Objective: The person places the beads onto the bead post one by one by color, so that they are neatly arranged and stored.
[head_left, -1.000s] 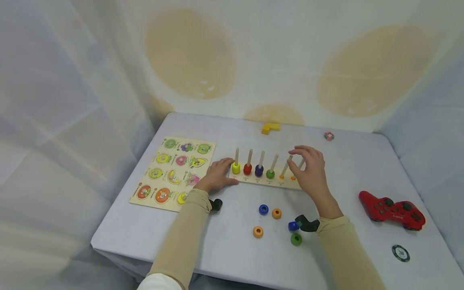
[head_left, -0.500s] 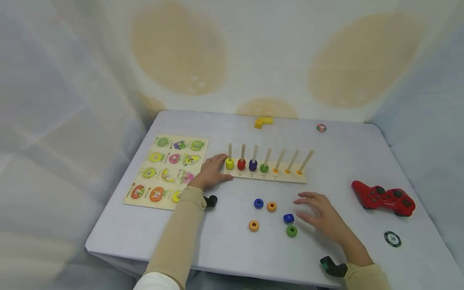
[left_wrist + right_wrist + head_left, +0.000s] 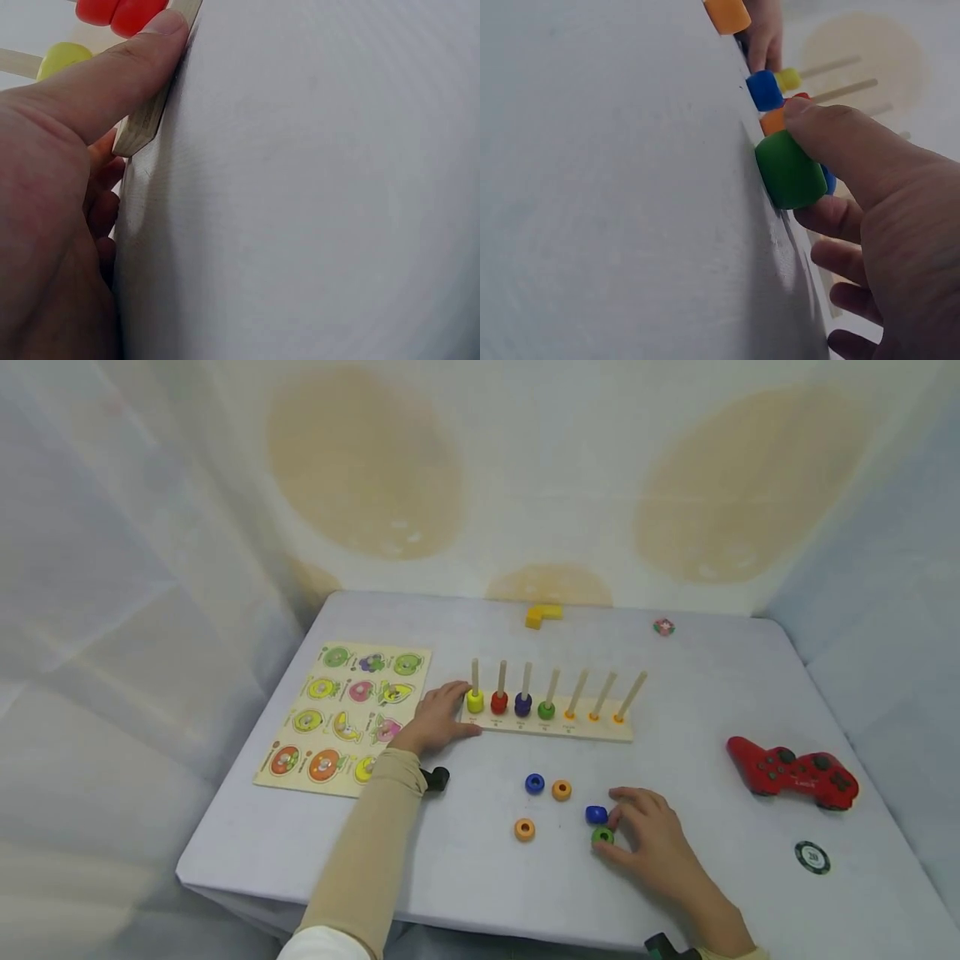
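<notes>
A wooden peg board [image 3: 592,729] carries a row of upright pegs, with yellow, red, dark blue and green beads on the left ones. My left hand [image 3: 435,720] grips its left end, thumb along the front edge; the left wrist view shows the thumb [image 3: 127,71] pressed on the wood. In the right wrist view my right hand [image 3: 900,195] has thumb and forefinger around a green bead [image 3: 789,171] on the table. Just behind it lies a blue bead [image 3: 596,814]. Another blue bead [image 3: 534,783] and two orange beads, one nearer [image 3: 524,829] and one farther [image 3: 561,790], lie leftward.
A wooden fruit puzzle board [image 3: 300,739] lies left of my left hand. To the right are a red game controller [image 3: 795,774] and a round black-and-white chip [image 3: 812,857]. Yellow blocks [image 3: 542,615] and a small pinkish piece [image 3: 663,627] lie near the back edge.
My right hand has come away from the pegs, down and toward me, to the loose beads, and now pinches the green one. My left hand stays on the peg board. The head view has shifted slightly.
</notes>
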`<state>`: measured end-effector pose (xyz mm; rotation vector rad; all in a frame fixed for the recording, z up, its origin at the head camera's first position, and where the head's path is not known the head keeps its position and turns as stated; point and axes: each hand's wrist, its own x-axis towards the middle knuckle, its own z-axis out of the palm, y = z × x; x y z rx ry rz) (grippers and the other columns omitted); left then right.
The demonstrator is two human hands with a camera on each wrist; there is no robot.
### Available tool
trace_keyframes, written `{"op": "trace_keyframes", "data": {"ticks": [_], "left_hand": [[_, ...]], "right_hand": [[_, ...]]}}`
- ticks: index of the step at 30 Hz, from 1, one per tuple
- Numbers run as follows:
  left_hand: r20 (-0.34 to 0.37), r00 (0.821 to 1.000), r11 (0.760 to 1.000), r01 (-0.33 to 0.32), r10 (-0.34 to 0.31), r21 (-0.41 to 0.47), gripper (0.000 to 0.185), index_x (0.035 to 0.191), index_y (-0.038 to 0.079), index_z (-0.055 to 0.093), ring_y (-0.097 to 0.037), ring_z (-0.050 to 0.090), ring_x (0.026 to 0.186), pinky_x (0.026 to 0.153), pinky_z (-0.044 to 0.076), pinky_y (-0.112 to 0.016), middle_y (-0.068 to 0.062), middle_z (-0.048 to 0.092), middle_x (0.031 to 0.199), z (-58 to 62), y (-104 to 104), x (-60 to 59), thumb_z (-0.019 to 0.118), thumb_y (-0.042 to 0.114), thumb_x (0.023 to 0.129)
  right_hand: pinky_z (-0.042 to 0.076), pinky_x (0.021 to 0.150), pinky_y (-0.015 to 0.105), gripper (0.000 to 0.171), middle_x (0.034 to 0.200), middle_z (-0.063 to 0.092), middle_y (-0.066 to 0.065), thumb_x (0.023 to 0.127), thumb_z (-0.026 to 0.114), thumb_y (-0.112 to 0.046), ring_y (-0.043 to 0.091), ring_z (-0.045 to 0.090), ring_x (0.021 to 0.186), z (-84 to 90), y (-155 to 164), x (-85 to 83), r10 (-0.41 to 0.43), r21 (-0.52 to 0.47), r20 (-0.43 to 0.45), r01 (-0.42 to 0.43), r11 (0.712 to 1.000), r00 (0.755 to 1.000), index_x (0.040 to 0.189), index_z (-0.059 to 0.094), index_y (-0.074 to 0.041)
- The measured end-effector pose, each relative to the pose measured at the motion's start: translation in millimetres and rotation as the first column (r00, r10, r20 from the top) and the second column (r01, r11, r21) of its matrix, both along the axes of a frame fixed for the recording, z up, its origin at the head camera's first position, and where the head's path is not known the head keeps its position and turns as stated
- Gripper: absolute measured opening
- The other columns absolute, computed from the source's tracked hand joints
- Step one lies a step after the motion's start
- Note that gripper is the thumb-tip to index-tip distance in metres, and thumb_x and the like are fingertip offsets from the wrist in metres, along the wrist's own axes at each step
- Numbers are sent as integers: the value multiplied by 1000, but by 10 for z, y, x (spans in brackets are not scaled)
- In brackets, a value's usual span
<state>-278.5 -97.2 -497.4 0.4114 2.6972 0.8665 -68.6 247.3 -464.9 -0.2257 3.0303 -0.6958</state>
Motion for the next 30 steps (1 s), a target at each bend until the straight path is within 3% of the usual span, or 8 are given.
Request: {"op": "trace_keyframes", "data": {"ticks": [6,10,13,17,21,25,30], "left_hand": [[2,1000,1000,-3,3,2,91,159,26,33,-33,24,154,128,19,-55,1,28,169,-36,6,4,80,50,85],[13,1000,1000,5,-5,5,91,160,27,32,-32,23,155,128,19,-54,2,27,169,-20,1,7,79,51,86],[9,1000,1000,17,-17,8,91,160,26,32,-33,22,155,128,19,-54,2,26,169,-10,-12,4,78,51,86],[-3,1000,1000,14,-14,12,90,159,25,33,-34,24,155,128,19,-54,1,27,169,8,-19,-4,79,50,86],[0,1000,1000,12,-12,18,90,159,24,33,-34,24,154,128,19,-55,1,27,169,22,-14,11,79,49,86],[-5,1000,1000,21,-21,18,89,159,25,33,-34,25,154,128,20,-53,1,27,169,11,-12,34,78,50,86],[-5,1000,999,16,-15,38,88,158,25,35,-35,26,153,127,20,-53,1,28,168,31,-22,42,79,48,86]], "right_hand": [[38,107,64,25,130,64,6,78,88,-26,35,48,130,61,42,49,0,-18,-33,0,1000,999,93,68,-24],[40,105,64,30,130,63,8,77,87,-13,34,47,129,197,107,-64,-5,-101,-142,-10,995,990,100,68,-18],[41,103,64,32,129,63,13,77,87,-8,36,48,127,390,76,-317,20,-126,-275,-56,990,961,102,68,-12],[39,106,64,31,129,64,19,80,86,-8,40,49,126,695,-127,-823,45,-125,-402,-103,987,914,105,68,-4],[39,108,62,30,128,64,20,83,84,-13,42,51,125,907,-361,-1280,69,-95,-465,-127,987,883,106,69,-1],[42,104,62,30,129,65,19,87,81,-20,42,51,127,993,-506,-1528,79,-37,-429,-105,994,900,108,71,-2],[42,106,63,30,131,65,18,90,79,-24,41,50,129,1011,-564,-1647,79,0,-356,-84,996,931,110,72,-3]]}}
